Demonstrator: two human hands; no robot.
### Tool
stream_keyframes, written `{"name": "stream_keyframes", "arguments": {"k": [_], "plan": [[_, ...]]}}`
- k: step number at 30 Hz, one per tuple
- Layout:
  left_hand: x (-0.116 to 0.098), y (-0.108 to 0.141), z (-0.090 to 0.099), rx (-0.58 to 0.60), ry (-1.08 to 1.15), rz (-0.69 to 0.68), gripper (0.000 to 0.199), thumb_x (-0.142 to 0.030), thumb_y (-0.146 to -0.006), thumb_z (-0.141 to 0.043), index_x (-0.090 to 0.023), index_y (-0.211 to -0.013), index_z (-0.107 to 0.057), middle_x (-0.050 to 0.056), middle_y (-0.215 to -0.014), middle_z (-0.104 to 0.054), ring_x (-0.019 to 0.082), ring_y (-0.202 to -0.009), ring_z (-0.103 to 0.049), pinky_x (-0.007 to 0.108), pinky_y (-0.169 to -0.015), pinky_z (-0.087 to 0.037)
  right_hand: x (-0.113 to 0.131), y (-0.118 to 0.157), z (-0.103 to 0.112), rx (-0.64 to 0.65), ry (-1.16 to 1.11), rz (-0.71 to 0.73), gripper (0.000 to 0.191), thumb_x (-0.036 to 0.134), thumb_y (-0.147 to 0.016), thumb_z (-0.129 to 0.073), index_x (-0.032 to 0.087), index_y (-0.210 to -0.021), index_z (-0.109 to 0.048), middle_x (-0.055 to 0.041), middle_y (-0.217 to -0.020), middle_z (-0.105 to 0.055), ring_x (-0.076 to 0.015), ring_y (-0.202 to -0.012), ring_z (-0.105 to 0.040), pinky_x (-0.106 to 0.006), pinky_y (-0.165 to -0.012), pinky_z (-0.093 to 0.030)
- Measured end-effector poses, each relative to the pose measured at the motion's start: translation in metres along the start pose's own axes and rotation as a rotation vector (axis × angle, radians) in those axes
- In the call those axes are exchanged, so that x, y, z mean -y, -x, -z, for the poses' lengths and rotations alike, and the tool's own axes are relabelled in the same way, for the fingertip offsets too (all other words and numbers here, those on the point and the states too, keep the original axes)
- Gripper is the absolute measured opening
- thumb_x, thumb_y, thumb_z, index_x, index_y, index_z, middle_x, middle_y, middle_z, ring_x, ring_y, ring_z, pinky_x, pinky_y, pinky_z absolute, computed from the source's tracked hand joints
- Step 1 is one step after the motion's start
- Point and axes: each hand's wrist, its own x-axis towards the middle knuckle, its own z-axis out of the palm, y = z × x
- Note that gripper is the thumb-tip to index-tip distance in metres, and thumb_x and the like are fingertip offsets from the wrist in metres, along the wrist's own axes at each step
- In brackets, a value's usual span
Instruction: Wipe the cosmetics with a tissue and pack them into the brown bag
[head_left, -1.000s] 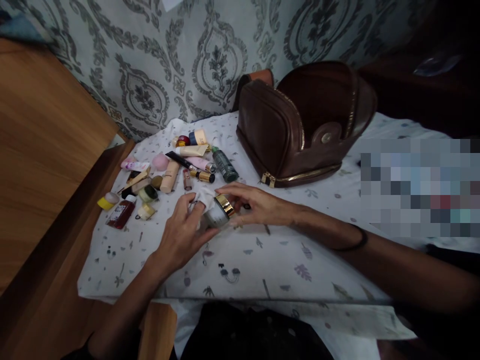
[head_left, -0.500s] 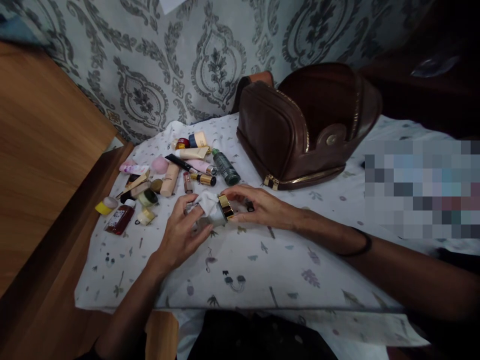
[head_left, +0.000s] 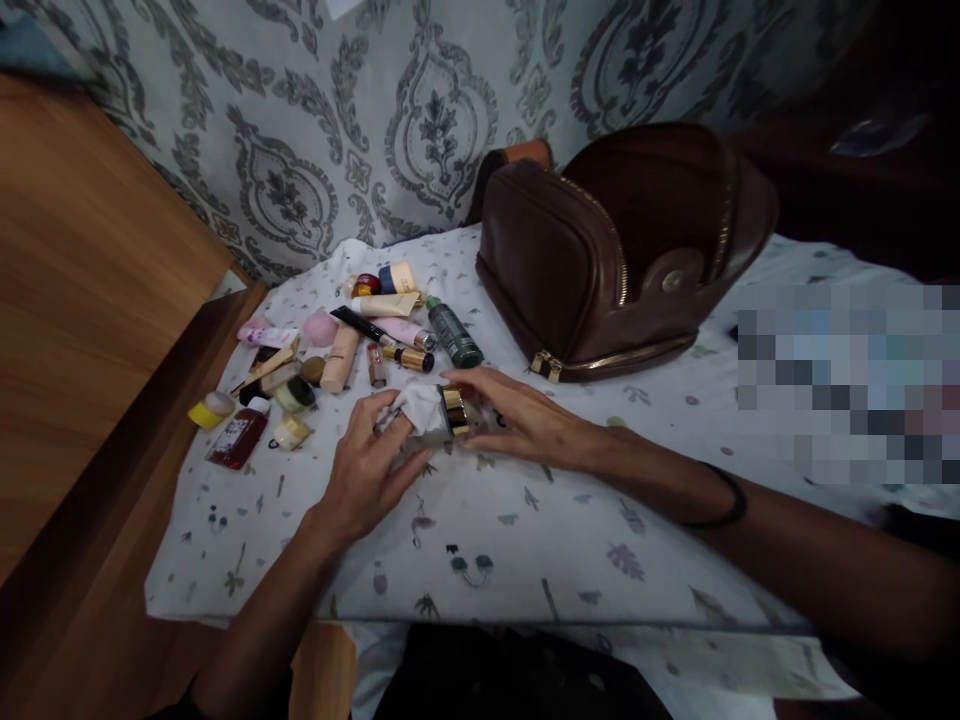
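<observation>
A squat glass jar with a shiny gold lid lies on its side just over the cloth. My left hand is closed round its body, pressing a crumpled white tissue against the glass. My right hand is at the lid end, thumb and fingers spread either side of the gold rim. A small gap shows between index fingertip and lid; whether the thumb touches I cannot tell. Just beyond the jar are a gold-and-black tube and a dark green bottle.
An unzipped brown leather bag stands at the back right. Several cosmetics lie left of my hands, among them a red-brown bottle, a beige tube and a pink sponge. A wooden cabinet borders the left side.
My right fingers have spread slightly away from the lid, which they were touching before. My left hand keeps the jar and tissue in nearly the same place. The view has shifted a little.
</observation>
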Motion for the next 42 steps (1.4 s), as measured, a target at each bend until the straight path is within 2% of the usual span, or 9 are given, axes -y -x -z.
{"name": "stream_keyframes", "arguments": {"k": [3,10,14,18,22,24,28,33,42], "plan": [[-0.001,0.0,0.001,-0.015,-0.004,-0.006,0.018,-0.019,-0.097,-0.051,-0.016,-0.113,-0.06,0.015,-0.12,-0.051,0.025,-0.109,-0.054,0.036,-0.084,-0.051,-0.001,0.0,-0.001,-0.021,-0.004,0.033,0.052,0.049,-0.093,-0.06,0.019,-0.134,-0.049,-0.0122,-0.121,-0.06,-0.0265,-0.111,-0.059,-0.041,-0.094,-0.049],[-0.011,0.002,0.011,-0.04,0.012,-0.058,0.012,-0.012,-0.095,-0.051,-0.015,-0.099,-0.062,0.013,-0.11,-0.055,0.021,-0.097,-0.055,0.031,-0.075,-0.05,0.011,-0.002,0.006,0.052,0.006,-0.022,0.046,0.059,-0.094,-0.053,0.015,-0.104,-0.061,-0.0081,-0.093,-0.06,-0.0227,-0.089,-0.058,-0.036,-0.08,-0.048],[-0.015,0.002,0.015,-0.024,0.03,-0.057,0.01,-0.011,-0.095,-0.053,-0.016,-0.097,-0.061,0.012,-0.109,-0.056,0.02,-0.094,-0.054,0.031,-0.074,-0.049,0.012,-0.003,0.007,0.029,0.051,-0.013,0.044,0.059,-0.095,-0.05,0.016,-0.094,-0.062,-0.0079,-0.09,-0.058,-0.0238,-0.091,-0.055,-0.038,-0.083,-0.046],[-0.013,-0.004,0.011,-0.014,0.039,-0.027,0.011,-0.013,-0.096,-0.052,-0.016,-0.099,-0.063,0.011,-0.11,-0.056,0.02,-0.095,-0.055,0.029,-0.074,-0.048,0.005,-0.003,0.006,0.014,0.004,-0.025,0.047,0.057,-0.095,-0.052,0.017,-0.117,-0.06,-0.0089,-0.1,-0.06,-0.024,-0.095,-0.056,-0.04,-0.086,-0.047],[-0.005,-0.016,0.006,-0.001,0.068,0.02,0.015,-0.016,-0.098,-0.049,-0.015,-0.1,-0.064,0.011,-0.11,-0.057,0.019,-0.094,-0.057,0.029,-0.074,-0.048,0.001,-0.001,0.006,0.04,-0.105,-0.023,0.08,0.053,-0.08,-0.074,0.016,-0.143,-0.041,-0.0127,-0.119,-0.058,-0.0244,-0.099,-0.058,-0.038,-0.087,-0.049],[-0.001,-0.021,0.005,-0.005,0.075,0.03,0.016,-0.017,-0.099,-0.048,-0.015,-0.098,-0.064,0.011,-0.109,-0.057,0.019,-0.094,-0.057,0.029,-0.074,-0.049,0.001,-0.001,0.007,0.076,-0.137,-0.01,0.081,0.046,-0.076,-0.079,0.018,-0.142,-0.04,-0.0123,-0.123,-0.057,-0.0234,-0.1,-0.059,-0.037,-0.087,-0.049],[-0.001,-0.022,0.004,-0.022,-0.012,0.009,0.016,-0.018,-0.098,-0.049,-0.015,-0.096,-0.065,0.011,-0.109,-0.057,0.019,-0.093,-0.058,0.029,-0.073,-0.05,0.002,-0.002,0.009,0.067,-0.156,-0.063,0.057,0.031,-0.078,-0.075,0.019,-0.127,-0.047,-0.0071,-0.112,-0.059,-0.02,-0.095,-0.059,-0.033,-0.084,-0.05],[-0.011,-0.011,0.002,-0.106,-0.208,-0.14,0.011,-0.01,-0.093,-0.053,-0.015,-0.096,-0.063,0.012,-0.109,-0.059,0.022,-0.097,-0.058,0.03,-0.074,-0.051,0.001,-0.003,0.008,-0.007,-0.134,-0.08,0.048,0.031,-0.077,-0.075,0.021,-0.118,-0.052,-0.005,-0.107,-0.06,-0.0185,-0.09,-0.059,-0.031,-0.079,-0.051],[-0.015,0.008,-0.005,0.041,-0.337,-0.344,0.02,-0.008,-0.096,-0.046,-0.015,-0.09,-0.064,0.013,-0.105,-0.066,0.024,-0.1,-0.059,0.029,-0.072,-0.054,-0.005,-0.006,0.005,-0.095,-0.164,-0.101,0.046,0.035,-0.08,-0.075,0.018,-0.119,-0.059,-0.0071,-0.109,-0.065,-0.0185,-0.088,-0.062,-0.032,-0.076,-0.053]]}}
